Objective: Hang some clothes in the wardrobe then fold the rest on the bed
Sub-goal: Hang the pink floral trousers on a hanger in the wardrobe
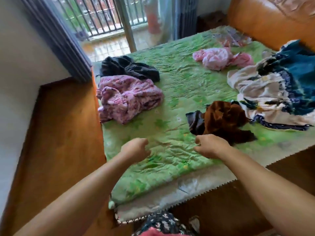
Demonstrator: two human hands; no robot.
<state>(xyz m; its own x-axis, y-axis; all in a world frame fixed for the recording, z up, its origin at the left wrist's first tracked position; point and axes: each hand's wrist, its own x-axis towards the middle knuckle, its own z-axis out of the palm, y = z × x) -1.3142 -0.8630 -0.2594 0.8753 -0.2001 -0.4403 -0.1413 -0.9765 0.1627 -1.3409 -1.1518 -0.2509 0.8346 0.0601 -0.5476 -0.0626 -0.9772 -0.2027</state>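
Note:
Crumpled clothes lie across the green quilted bed cover (179,86). A purple-pink patterned garment (127,99) sits at the left edge with a black garment (127,68) behind it. A brown garment (225,120) with a dark satin piece (196,121) lies at the centre right. Farther back is a pink and white garment (219,58). My left hand (136,149) and my right hand (211,145) hover over the near part of the cover, fingers loosely curled, holding nothing. My right hand is just in front of the brown garment.
A large white and teal cloth (276,92) is heaped at the right, by the orange padded headboard (272,19). Wooden floor (59,133) runs along the bed's left side. A grey curtain (56,34) and a barred balcony door (102,17) lie beyond.

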